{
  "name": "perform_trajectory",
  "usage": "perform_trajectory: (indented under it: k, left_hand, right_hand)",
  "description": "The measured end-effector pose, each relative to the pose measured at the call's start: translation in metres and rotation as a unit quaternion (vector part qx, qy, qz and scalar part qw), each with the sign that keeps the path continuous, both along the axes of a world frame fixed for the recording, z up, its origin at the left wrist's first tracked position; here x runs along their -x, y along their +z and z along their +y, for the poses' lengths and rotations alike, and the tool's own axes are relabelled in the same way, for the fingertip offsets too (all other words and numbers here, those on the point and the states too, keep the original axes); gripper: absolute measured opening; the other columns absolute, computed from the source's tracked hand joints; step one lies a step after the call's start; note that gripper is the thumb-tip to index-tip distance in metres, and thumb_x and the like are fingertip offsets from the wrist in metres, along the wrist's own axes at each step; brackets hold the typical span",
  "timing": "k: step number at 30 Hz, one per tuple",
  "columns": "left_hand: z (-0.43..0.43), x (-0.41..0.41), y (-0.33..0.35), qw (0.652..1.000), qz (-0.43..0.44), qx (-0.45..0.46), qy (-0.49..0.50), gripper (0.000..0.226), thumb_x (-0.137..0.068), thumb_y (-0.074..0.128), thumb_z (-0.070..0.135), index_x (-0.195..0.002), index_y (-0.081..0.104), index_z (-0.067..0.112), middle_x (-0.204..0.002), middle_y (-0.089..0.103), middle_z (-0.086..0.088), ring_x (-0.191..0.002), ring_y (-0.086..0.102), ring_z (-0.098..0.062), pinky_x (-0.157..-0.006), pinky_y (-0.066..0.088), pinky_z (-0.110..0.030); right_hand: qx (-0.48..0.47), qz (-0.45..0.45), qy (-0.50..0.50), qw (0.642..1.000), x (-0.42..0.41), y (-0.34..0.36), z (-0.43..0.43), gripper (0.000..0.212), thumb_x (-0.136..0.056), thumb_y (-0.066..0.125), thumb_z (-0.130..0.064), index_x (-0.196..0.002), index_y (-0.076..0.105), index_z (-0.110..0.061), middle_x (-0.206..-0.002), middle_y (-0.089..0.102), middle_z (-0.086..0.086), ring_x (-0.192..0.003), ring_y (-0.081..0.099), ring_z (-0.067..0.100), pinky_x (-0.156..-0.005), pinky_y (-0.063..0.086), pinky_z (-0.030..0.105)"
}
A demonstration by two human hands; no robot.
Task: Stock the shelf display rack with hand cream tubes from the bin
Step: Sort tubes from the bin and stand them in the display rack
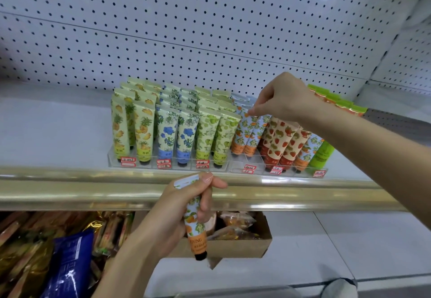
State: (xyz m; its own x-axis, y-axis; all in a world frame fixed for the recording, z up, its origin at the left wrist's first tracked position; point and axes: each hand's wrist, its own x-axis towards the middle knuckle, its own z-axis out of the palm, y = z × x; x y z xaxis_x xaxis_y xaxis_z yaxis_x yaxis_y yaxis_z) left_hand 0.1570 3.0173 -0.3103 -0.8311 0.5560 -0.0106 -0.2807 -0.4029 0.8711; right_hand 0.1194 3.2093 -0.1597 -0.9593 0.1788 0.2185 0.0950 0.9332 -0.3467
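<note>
A clear acrylic display rack (235,166) on the white shelf holds rows of upright hand cream tubes: pineapple, blue flower, green apple, orange, strawberry and plain green. My right hand (283,98) reaches over the rack and pinches the top of an orange-print tube (247,132) standing in the orange row. My left hand (177,206) is below the shelf edge and grips another orange-print tube (194,227), cap pointing down. The front slot of the orange row (242,162) shows bare acrylic.
A gold shelf rail (93,188) runs across in front of the rack. Below it sit a cardboard box (245,244) of wrapped snacks, a blue packet (70,265) and gold-wrapped goods at the left. White pegboard (186,29) backs the shelf.
</note>
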Motion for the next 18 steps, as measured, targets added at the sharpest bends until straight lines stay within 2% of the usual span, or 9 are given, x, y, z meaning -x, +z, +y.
perform_trajectory:
  k: [5,9,13,18]
  left_hand:
    - [0.0013,-0.0004,-0.0005,1.0,-0.003,-0.004,-0.001,0.025,-0.08,0.057,0.022,-0.075,0.074,0.004,-0.049,0.039,-0.004,-0.038,0.032,-0.009,-0.039,0.029,-0.019]
    - [0.0022,-0.0008,0.0,1.0,-0.005,-0.006,0.0,0.024,-0.08,0.058,0.021,-0.075,0.073,0.003,-0.049,0.038,-0.004,-0.037,0.031,-0.009,-0.038,0.029,-0.019]
    - [0.0031,-0.0011,0.0013,1.0,-0.009,-0.01,0.002,0.024,-0.079,0.057,0.02,-0.073,0.073,0.003,-0.048,0.037,-0.004,-0.035,0.031,-0.008,-0.037,0.029,-0.018]
    - [0.0033,-0.001,0.0007,1.0,-0.007,-0.009,0.001,0.024,-0.079,0.057,0.021,-0.074,0.073,0.003,-0.048,0.037,-0.005,-0.037,0.032,-0.009,-0.037,0.03,-0.019]
  right_hand:
    - [0.002,-0.001,0.007,1.0,0.0023,-0.0026,0.0018,0.02,-0.076,0.078,-0.028,-0.073,0.072,-0.009,-0.055,0.056,-0.001,-0.049,0.046,0.009,-0.045,0.034,0.019]
    - [0.01,0.004,0.007,1.0,0.0031,-0.0056,0.0018,0.02,-0.077,0.078,-0.028,-0.073,0.072,-0.009,-0.049,0.051,-0.002,-0.041,0.041,0.009,-0.037,0.03,0.013]
    - [0.009,0.006,0.009,1.0,0.0035,-0.0049,0.0004,0.02,-0.077,0.077,-0.027,-0.074,0.072,-0.008,-0.048,0.049,-0.002,-0.041,0.04,0.008,-0.043,0.03,0.019]
    - [0.011,0.006,0.006,1.0,0.0052,-0.0055,-0.0008,0.019,-0.077,0.077,-0.028,-0.075,0.071,-0.009,-0.054,0.054,-0.001,-0.045,0.043,0.007,-0.044,0.032,0.018]
